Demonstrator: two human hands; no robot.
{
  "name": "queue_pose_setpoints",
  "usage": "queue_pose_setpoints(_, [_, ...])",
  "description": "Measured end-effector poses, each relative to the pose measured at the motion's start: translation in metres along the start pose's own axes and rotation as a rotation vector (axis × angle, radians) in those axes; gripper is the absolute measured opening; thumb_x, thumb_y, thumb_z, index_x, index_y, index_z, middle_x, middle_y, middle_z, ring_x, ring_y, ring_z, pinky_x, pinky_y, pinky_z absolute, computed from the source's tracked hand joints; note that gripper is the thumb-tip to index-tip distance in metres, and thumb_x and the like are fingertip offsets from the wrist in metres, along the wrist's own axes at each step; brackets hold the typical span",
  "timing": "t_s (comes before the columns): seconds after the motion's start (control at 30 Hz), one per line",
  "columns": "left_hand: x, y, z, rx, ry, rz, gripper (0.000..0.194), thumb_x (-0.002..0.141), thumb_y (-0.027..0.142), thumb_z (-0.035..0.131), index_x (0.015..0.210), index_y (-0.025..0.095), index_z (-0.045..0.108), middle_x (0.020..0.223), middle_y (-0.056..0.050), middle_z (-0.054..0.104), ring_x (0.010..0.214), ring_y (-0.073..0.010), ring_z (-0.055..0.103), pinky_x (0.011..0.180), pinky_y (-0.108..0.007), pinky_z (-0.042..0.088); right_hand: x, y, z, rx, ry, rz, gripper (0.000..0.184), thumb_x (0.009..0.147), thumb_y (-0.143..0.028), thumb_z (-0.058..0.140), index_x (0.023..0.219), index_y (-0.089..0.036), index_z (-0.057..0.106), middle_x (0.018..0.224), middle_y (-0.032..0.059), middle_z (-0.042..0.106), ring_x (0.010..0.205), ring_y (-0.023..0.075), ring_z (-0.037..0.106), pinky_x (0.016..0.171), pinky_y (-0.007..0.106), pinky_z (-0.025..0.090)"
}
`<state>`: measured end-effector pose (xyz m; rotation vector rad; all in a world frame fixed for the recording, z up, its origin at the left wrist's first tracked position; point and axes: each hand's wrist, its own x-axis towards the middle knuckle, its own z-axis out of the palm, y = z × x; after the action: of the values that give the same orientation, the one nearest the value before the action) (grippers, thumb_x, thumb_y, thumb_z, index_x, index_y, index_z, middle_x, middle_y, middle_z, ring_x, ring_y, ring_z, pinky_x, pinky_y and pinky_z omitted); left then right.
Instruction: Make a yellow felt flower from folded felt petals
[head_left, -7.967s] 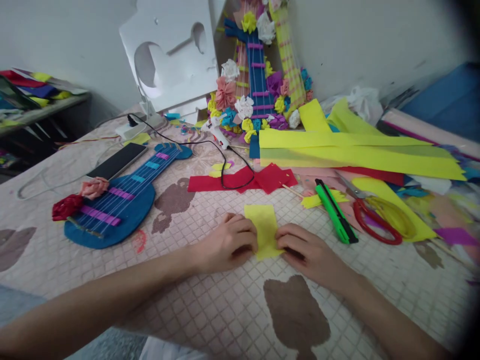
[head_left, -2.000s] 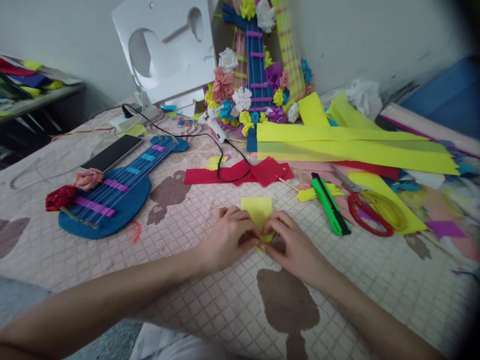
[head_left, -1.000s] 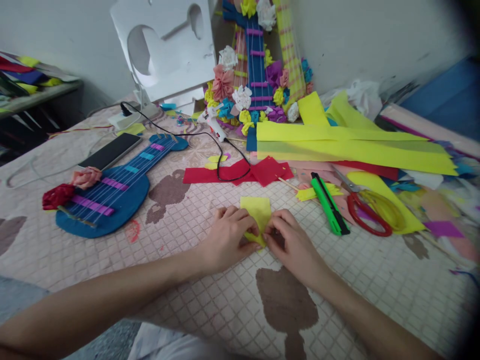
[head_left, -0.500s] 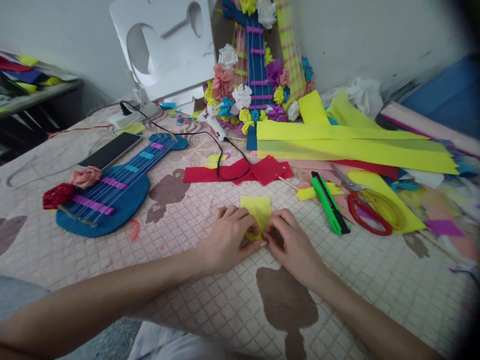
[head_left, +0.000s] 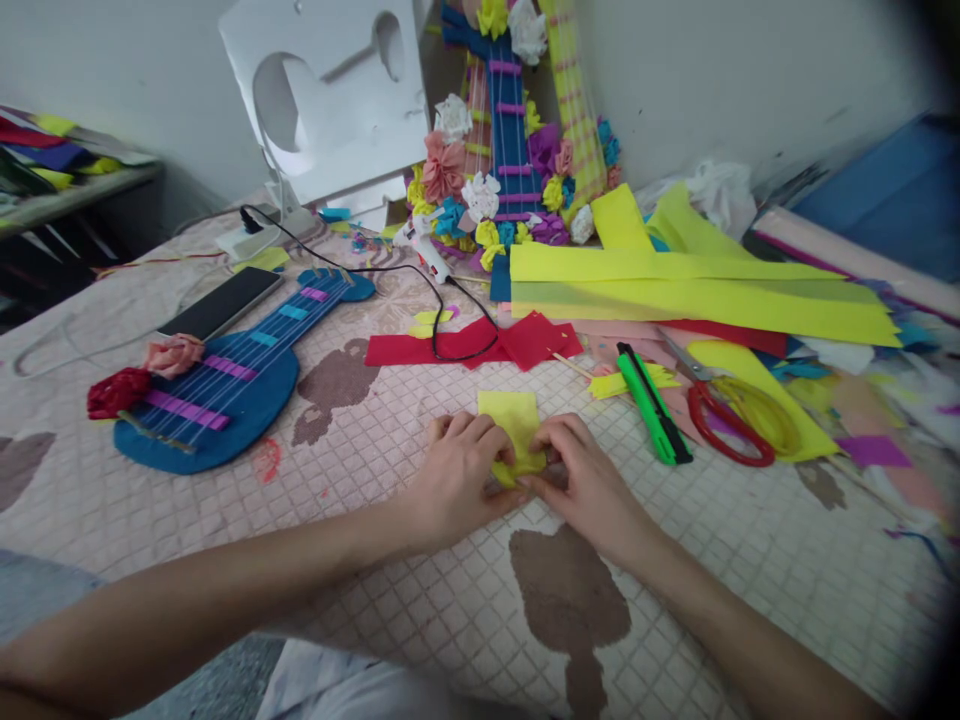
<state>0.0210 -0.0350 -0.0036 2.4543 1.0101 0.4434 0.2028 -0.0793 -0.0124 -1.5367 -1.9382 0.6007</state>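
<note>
Between my hands a small piece of yellow crepe paper (head_left: 512, 412) lies on the patterned tablecloth (head_left: 360, 590). Its near edge is curled up. My left hand (head_left: 466, 478) pinches the near left corner, with fingers bent over the paper. At the near right corner, my right hand (head_left: 581, 478) grips the same piece between thumb and fingers. The two thumbs almost meet at the near edge. Beyond the paper lie red crepe paper pieces (head_left: 536, 341). A green box cutter (head_left: 651, 405) and red-and-yellow-handled scissors (head_left: 731, 420) rest to the right of my right hand.
At left lies a blue paper guitar (head_left: 247, 385) beside a dark phone (head_left: 223, 303). A white glue gun (head_left: 424, 250) with a black cord stands behind. Long yellow crepe strips (head_left: 697, 300) and scraps cover the right. Flower-decorated guitars (head_left: 517, 150) lean at the wall near a white foam board (head_left: 337, 100).
The yellow paper's near edge has been curled further upward between my fingers. My right hand has shifted slightly. The view has moved a little.
</note>
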Motion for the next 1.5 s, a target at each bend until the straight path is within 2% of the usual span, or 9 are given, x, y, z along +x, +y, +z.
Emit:
queue_pose_setpoints(0.1, [0.000,-0.001,0.001,0.003,0.007,0.003,0.030,0.069,0.038,0.071,0.084,0.020,0.053,0.091,-0.001,0.059,0.090,-0.0223,0.048,0.080,-0.039,0.030,0.002,0.004,-0.002,0.013,0.060,0.063,0.021,0.076,-0.007,0.055,0.088,-0.023,0.045,0.089,0.0018,0.046,0.072,0.0142,0.051,0.065,0.031,0.049])
queue_pose_setpoints(0.2, [0.000,-0.001,0.001,0.006,-0.004,-0.004,0.031,0.069,0.038,0.072,0.085,0.020,0.053,0.092,-0.002,0.059,0.092,-0.0231,0.048,0.080,-0.039,0.030,0.003,0.007,-0.006,0.022,0.093,0.064,0.019,0.078,-0.006,0.050,0.086,-0.022,0.046,0.087,0.0013,0.046,0.071,0.0138,0.052,0.065,0.030,0.048])
queue_pose_setpoints(0.3, [0.000,-0.001,0.000,0.002,-0.007,-0.006,0.032,0.069,0.039,0.072,0.086,0.020,0.053,0.094,-0.002,0.059,0.092,-0.0231,0.048,0.081,-0.039,0.029,0.003,0.010,-0.008,0.047,0.049,0.021,0.013,0.082,-0.012,0.051,0.089,-0.022,0.047,0.090,0.0023,0.047,0.072,0.0137,0.052,0.064,0.029,0.048])
queue_pose_setpoints(0.5, [0.001,-0.003,-0.004,-0.081,-0.018,-0.012,0.030,0.074,0.043,0.068,0.085,0.019,0.054,0.091,-0.001,0.059,0.089,-0.0209,0.048,0.079,-0.037,0.029,0.002,0.009,-0.006,-0.008,-0.001,-0.022,0.021,0.077,-0.016,0.060,0.092,-0.022,0.047,0.096,0.0046,0.046,0.083,0.0176,0.052,0.066,0.032,0.049])
queue_pose_setpoints(0.67, [0.003,-0.006,-0.008,-0.147,-0.056,-0.035,0.010,0.080,0.025,0.062,0.085,0.020,0.056,0.092,0.001,0.060,0.091,-0.0182,0.049,0.080,-0.036,0.028,0.002,0.005,-0.007,0.030,-0.043,0.007,0.015,0.078,-0.014,0.058,0.088,-0.022,0.049,0.097,0.0045,0.045,0.082,0.0168,0.052,0.067,0.032,0.050])
queue_pose_setpoints(1.0, [0.003,-0.004,-0.005,-0.111,-0.037,-0.037,0.012,0.074,0.018,0.063,0.084,0.020,0.056,0.091,0.001,0.060,0.091,-0.0197,0.049,0.080,-0.037,0.029,0.002,0.002,-0.001,-0.010,0.002,-0.028,0.013,0.078,-0.009,0.055,0.079,-0.021,0.049,0.090,0.0042,0.046,0.085,0.0187,0.051,0.072,0.035,0.048])
queue_pose_setpoints(1.23, [0.003,-0.002,-0.008,-0.109,-0.041,-0.045,0.011,0.075,0.019,0.062,0.084,0.020,0.056,0.090,0.001,0.060,0.091,-0.0194,0.048,0.080,-0.037,0.029,0.003,-0.001,0.001,-0.027,0.008,-0.023,0.014,0.078,-0.008,0.054,0.078,-0.021,0.049,0.090,0.0044,0.047,0.085,0.0193,0.050,0.073,0.035,0.047])
queue_pose_setpoints(1.4, [0.003,0.001,-0.005,-0.067,-0.024,-0.055,0.015,0.079,0.033,0.061,0.085,0.020,0.056,0.091,-0.001,0.059,0.090,-0.0206,0.049,0.079,-0.037,0.030,0.003,0.000,0.001,-0.042,0.023,-0.045,0.012,0.078,-0.009,0.054,0.078,-0.021,0.050,0.089,0.0041,0.047,0.085,0.0193,0.050,0.073,0.035,0.047])
queue_pose_setpoints(1.5, [0.002,0.002,0.000,-0.019,0.010,-0.047,0.017,0.076,0.031,0.064,0.085,0.020,0.055,0.091,-0.001,0.059,0.091,-0.0214,0.049,0.079,-0.038,0.030,0.002,0.000,0.000,-0.047,0.022,-0.047,0.012,0.078,-0.011,0.055,0.079,-0.021,0.050,0.088,0.0038,0.047,0.084,0.0193,0.051,0.072,0.035,0.047])
